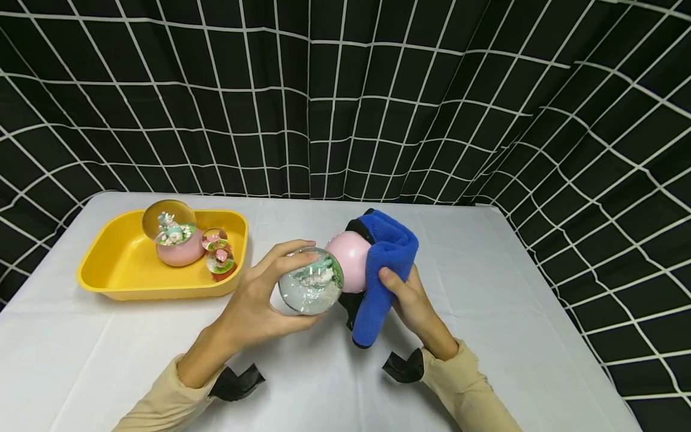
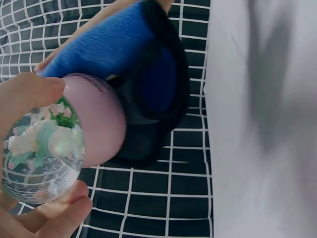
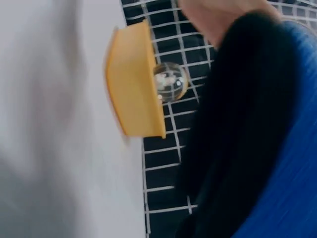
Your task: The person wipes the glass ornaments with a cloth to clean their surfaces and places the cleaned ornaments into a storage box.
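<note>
A snow globe with a clear glass ball (image 1: 309, 288) and a pink base (image 1: 351, 258) is held on its side above the table, its base toward the right. My left hand (image 1: 264, 294) grips the glass ball, thumb below and fingers over the top. Inside the ball, a white and mint-green figure with green leaves shows in the left wrist view. My right hand (image 1: 407, 300) holds a blue cloth (image 1: 391, 252) with black edging against the pink base. Much of that hand is hidden behind the cloth, which fills the right side of the right wrist view.
At the left of the white table (image 1: 459, 270) stands a yellow tray (image 1: 129, 276). It holds another snow globe (image 1: 180, 252) with a pink base and small red-based globes (image 1: 221, 255). A black curtain (image 1: 324, 120) with a white grid hangs behind the table and along the right.
</note>
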`<state>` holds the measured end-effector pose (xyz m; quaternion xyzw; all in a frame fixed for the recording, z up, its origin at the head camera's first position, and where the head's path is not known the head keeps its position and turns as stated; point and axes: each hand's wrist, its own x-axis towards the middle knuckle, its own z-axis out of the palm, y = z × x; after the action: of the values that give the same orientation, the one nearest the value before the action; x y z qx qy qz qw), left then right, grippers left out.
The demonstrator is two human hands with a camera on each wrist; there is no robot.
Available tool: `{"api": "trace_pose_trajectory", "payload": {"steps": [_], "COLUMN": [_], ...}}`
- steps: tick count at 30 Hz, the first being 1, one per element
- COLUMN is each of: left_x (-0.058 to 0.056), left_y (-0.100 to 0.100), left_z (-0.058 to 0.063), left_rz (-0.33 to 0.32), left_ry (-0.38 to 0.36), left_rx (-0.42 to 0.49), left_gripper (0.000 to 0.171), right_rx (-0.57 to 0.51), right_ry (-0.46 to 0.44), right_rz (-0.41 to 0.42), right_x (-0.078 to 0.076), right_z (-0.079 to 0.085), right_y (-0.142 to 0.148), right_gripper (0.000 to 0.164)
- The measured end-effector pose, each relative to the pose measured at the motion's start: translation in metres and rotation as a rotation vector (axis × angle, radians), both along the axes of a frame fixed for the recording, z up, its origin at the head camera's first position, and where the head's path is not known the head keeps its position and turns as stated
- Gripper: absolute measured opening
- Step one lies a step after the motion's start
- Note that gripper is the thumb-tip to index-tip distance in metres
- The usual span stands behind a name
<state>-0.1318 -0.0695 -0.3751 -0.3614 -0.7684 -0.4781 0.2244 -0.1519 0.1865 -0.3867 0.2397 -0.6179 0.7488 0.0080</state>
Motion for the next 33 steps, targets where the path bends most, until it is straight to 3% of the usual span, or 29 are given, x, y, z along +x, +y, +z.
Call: {"api": "trace_pose_trajectory", "payload": {"steps": [2, 7, 12, 17, 26, 29, 33], "left_x": [0.000, 0.000, -0.002, -0.002, -0.002, -0.002, 0.000], "left_y": [0.000, 0.001, 0.001, -0.001, -0.017, -0.029, -0.046], "left_z": [0.000, -0.004, -0.007, -0.004, 0.014, 0.019, 0.021], "left_rz": [0.016, 0.105, 0.173, 0.202, 0.275, 0.327, 0.367], "left_ry": [0.016, 0.038, 0.041, 0.038, 0.103, 0.095, 0.030], "left_rx": [-0.040, -0.094, -0.132, -0.203, -0.222, -0.213, -0.170], "left_gripper": [0.081, 0.084, 0.082, 0.080, 0.081, 0.084, 0.088], "right_rx": [0.107, 0.310, 0.340, 0.341, 0.315, 0.321, 0.337], "right_ry": [0.016, -0.028, -0.050, -0.113, -0.149, -0.144, -0.151], "right_rz": [-0.017, -0.210, -0.347, -0.425, -0.426, -0.409, -0.395], "right_x": [0.002, 0.003, 0.001, -0.001, 0.001, 0.000, 0.000], "right_z": [0.001, 0.001, 0.002, 0.001, 0.004, 0.005, 0.005], "right_y": [0.000, -0.002, -0.006, -0.008, -0.009, -0.008, -0.007], "right_gripper": [0.020, 0.025, 0.039, 0.048, 0.050, 0.051, 0.049]}}
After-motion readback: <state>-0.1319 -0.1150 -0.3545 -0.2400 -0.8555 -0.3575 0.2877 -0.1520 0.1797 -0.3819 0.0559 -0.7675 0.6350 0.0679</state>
